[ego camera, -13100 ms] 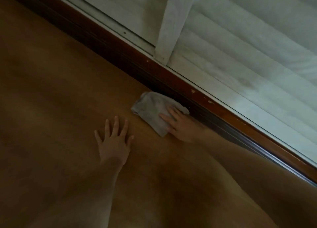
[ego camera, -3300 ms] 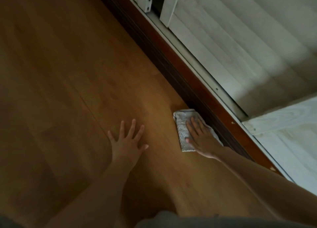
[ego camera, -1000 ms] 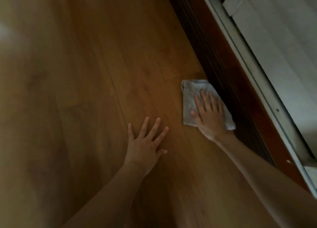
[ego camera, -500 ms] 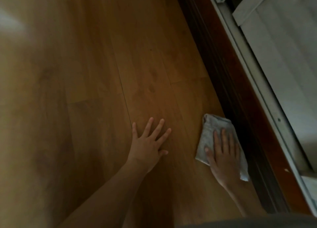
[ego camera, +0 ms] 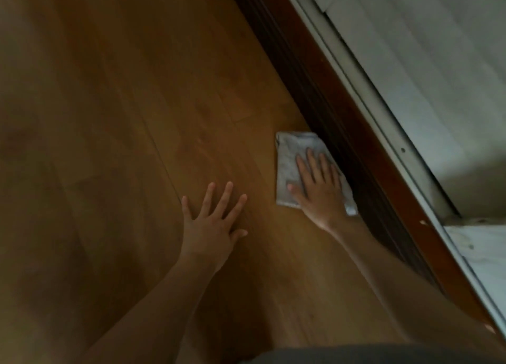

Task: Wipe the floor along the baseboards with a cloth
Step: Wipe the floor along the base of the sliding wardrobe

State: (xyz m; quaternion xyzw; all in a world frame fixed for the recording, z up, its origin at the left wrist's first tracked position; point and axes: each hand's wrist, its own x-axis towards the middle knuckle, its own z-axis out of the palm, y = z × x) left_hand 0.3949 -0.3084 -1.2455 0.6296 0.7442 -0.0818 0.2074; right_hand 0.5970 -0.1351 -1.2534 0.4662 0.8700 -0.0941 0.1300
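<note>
Right hand [ego camera: 320,191] is lying flat on the cloth [ego camera: 287,161], fingers [ego camera: 310,161] straight and close together, pressing it down rather than gripping it. The cloth, pale grey and folded into a rough rectangle, is sitting on the wood floor [ego camera: 137,117] with its right edge just beside the dark baseboard [ego camera: 323,103]; whether it is actually touching the baseboard is hard to tell in the shadow. Left hand [ego camera: 210,226] is resting palm-down on the bare floor, fingers spread and straight, holding nothing, near the cloth but apart from it. Both forearms are reaching in from the bottom of the view. A pale metal track [ego camera: 364,95] is running along the top of the baseboard, with a white slatted panel [ego camera: 427,62] beyond it. Lighting is dim, the floor's left side blurring.
</note>
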